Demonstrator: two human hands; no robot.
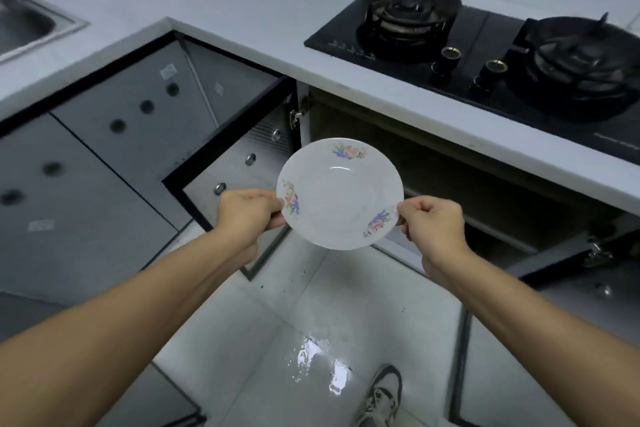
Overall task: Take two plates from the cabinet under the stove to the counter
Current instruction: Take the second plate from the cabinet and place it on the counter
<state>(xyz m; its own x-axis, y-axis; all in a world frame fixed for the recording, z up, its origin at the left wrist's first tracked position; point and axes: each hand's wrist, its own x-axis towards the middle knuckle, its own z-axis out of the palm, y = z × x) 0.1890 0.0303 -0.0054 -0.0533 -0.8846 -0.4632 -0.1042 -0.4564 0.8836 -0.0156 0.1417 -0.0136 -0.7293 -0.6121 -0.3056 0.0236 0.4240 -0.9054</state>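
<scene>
A white plate with flower prints (pixel 341 194) hangs in the air in front of the open cabinet (pixel 450 177) under the stove (pixel 485 45). My left hand (pixel 247 210) grips its left rim and my right hand (pixel 433 224) grips its right rim. The plate is held level, below the edge of the white counter (pixel 242 10). I cannot tell whether a second plate lies under it. The cabinet's inside is dark and its contents are hidden.
Both cabinet doors stand open, one at the left (pixel 239 180) and one at the right (pixel 571 260). A steel sink (pixel 24 28) sits at the far left. Grey cabinet fronts (pixel 104 149) line the corner. The floor has a wet patch (pixel 318 360) near my shoe (pixel 384 395).
</scene>
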